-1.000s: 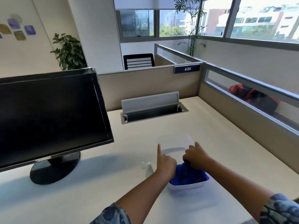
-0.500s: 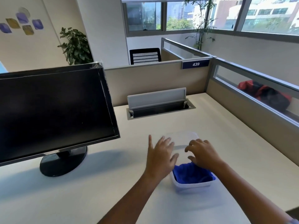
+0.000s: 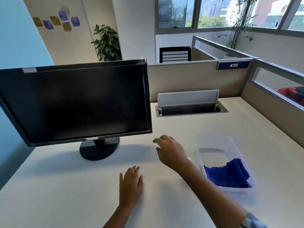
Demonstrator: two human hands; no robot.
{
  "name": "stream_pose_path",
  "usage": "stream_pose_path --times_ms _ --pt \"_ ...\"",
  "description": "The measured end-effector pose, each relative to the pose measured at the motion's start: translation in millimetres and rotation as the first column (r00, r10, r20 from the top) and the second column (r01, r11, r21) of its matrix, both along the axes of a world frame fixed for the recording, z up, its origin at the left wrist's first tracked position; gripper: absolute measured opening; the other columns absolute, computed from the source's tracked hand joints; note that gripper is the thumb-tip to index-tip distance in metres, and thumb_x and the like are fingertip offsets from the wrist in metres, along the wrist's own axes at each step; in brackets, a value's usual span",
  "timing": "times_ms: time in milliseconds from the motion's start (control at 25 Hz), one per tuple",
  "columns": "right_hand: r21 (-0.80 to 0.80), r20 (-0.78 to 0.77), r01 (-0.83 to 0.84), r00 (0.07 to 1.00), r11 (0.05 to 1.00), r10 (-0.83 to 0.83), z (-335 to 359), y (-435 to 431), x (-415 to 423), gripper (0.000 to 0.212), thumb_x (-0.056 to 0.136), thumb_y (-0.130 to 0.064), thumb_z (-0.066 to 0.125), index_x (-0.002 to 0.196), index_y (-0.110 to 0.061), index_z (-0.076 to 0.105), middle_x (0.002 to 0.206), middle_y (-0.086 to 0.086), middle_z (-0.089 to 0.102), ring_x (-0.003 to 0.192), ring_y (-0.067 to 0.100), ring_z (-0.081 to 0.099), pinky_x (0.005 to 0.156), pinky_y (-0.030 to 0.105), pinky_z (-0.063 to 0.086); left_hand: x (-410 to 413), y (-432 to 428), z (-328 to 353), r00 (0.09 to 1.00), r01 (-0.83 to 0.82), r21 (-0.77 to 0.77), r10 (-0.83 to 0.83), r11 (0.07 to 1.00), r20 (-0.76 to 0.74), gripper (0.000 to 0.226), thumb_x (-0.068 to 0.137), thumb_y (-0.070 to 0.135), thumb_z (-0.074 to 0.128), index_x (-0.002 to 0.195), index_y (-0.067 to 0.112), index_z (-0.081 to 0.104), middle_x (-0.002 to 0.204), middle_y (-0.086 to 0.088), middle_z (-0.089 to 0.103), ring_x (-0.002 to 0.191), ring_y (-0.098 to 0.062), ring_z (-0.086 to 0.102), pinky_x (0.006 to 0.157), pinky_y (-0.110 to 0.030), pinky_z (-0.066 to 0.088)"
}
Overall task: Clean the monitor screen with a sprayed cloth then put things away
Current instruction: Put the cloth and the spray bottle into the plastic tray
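Observation:
A black monitor (image 3: 74, 102) with a dark screen stands on its round base at the left of the desk. A blue cloth (image 3: 228, 174) lies bunched in the near end of a clear plastic tub (image 3: 230, 142) at the right. My left hand (image 3: 130, 183) rests flat on the desk, fingers straight, holding nothing. My right hand (image 3: 170, 150) hovers over the desk between the monitor base and the tub, fingers loosely curved and empty. No spray bottle shows; my right hand covers the spot beside the tub.
An open cable tray (image 3: 190, 107) with a raised grey flap sits in the white desk (image 3: 65, 195) at the back. Beige partitions (image 3: 197, 79) wall the desk at the back and right. An office chair and plants stand beyond.
Both hands have left the tub and the cloth. The left hand came down flat on the desk, the right moved left. My view swung left, putting the tub at the right.

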State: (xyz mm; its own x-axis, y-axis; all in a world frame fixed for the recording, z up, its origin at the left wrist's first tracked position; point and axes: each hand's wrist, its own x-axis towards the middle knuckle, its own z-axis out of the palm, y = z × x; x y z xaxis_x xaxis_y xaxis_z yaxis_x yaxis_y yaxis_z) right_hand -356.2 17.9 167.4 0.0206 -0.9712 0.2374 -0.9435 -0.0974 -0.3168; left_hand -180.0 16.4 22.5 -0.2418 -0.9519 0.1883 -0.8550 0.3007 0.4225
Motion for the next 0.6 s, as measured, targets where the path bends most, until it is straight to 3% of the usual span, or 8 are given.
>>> stream_pose_path --times_ms 120,240,320,360,440,600 --pt "0.274 -0.199 0.103 0.979 0.956 -0.048 -37 -28 16 0.036 0.09 -0.007 0.049 0.127 -0.008 0.048 0.125 0.013 0.051 0.111 0.029 0.051 0.087 0.035 0.048 16 5 -14 0.997 0.007 -0.011 -0.006 1.0 0.072 0.036 0.093 0.025 0.045 0.116 0.004 0.062 0.122 -0.016 0.062 0.118 -0.033 0.055 0.1 -0.059 0.035" --pt "0.401 -0.398 0.261 0.913 0.878 -0.09 -71 -44 15 0.039 0.09 -0.009 0.049 0.129 -0.005 0.043 0.131 0.016 0.045 0.117 0.033 0.047 0.098 0.034 0.04 25 13 -20 0.993 0.024 -0.036 -0.019 0.999 0.119 0.067 0.097 0.044 0.012 0.109 0.007 0.067 0.118 -0.013 0.065 0.112 -0.031 0.06 0.092 -0.058 0.044" --pt "0.41 -0.501 0.394 0.851 0.823 -0.158 -88 -51 11 0.043 0.093 -0.011 0.046 0.134 -0.002 0.039 0.14 0.02 0.04 0.127 0.038 0.04 0.106 0.037 0.033 27 14 -22 0.994 0.02 -0.017 -0.019 1.0 0.105 0.072 0.096 0.047 0.007 0.108 0.008 0.067 0.12 -0.013 0.065 0.113 -0.03 0.059 0.104 -0.05 0.035" --pt "0.406 -0.527 0.455 0.825 0.792 -0.203 -94 -54 9 0.045 0.095 -0.012 0.044 0.137 0.001 0.035 0.144 0.022 0.036 0.132 0.041 0.033 0.109 0.039 0.029 27 14 -22 0.995 0.02 0.008 -0.021 1.0 0.098 0.072 0.096 0.048 0.008 0.108 0.008 0.067 0.12 -0.013 0.064 0.114 -0.031 0.059 0.109 -0.044 0.022" --pt "0.4 -0.557 0.541 0.784 0.74 -0.273 -103 -60 5 0.047 0.098 -0.012 0.037 0.14 0.007 0.029 0.148 0.025 0.031 0.138 0.042 0.026 0.113 0.04 0.025 28 12 -24 0.997 0.009 0.027 -0.011 1.0 0.082 0.071 0.096 0.049 0.011 0.109 0.007 0.067 0.122 -0.013 0.064 0.115 -0.031 0.058 0.109 -0.038 0.005" --pt "0.436 -0.573 0.615 0.753 0.657 -0.324 -113 -62 2 0.05 0.098 -0.011 0.036 0.141 0.011 0.023 0.147 0.027 0.03 0.135 0.042 0.03 0.11 0.04 0.031 30 6 -25 0.996 0.024 0.018 -0.025 1.0 0.081 0.053 0.088 0.045 0.035 0.108 0.007 0.065 0.123 -0.013 0.062 0.119 -0.032 0.055 0.11 -0.036 0.0"
